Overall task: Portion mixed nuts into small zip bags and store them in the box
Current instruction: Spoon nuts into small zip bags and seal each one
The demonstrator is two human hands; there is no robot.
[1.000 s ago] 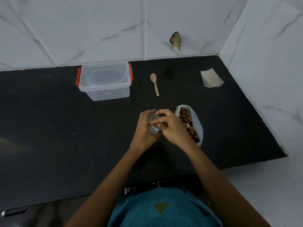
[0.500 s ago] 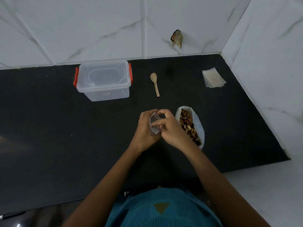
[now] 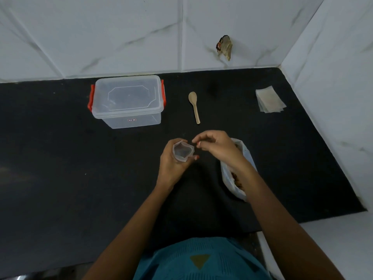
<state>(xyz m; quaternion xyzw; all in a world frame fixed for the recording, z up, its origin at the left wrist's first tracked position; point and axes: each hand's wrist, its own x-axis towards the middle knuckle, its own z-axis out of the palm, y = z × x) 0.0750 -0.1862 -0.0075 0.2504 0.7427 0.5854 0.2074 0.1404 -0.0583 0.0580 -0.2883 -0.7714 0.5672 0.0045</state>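
The box (image 3: pixel 127 102) has a small label (image 3: pixel 131 120) we cannot read. Nearer than the box, our left hand (image 3: pixel 171 164) grips an open zip bag (image 3: pixel 183 151); our right hand (image 3: pixel 216 146) curls loosely, empty.

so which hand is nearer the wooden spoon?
Right. The right hand is just short of the wooden spoon; the left hand, holding the small zip bag, sits lower and further left.

Table (image 3: pixel 60 158) matt black, stone-like; box (image 3: pixel 129 102) clear smooth plastic with glossy orange-red clips; spoon (image 3: pixel 194 106) pale matt wood; small zip bag (image 3: pixel 182 152) thin clear plastic film; nut bag (image 3: pixel 245 156) cloudy translucent plastic; spare bags (image 3: pixel 269 99) same film; wall tiles (image 3: pixel 101 33) glossy white marble-look.
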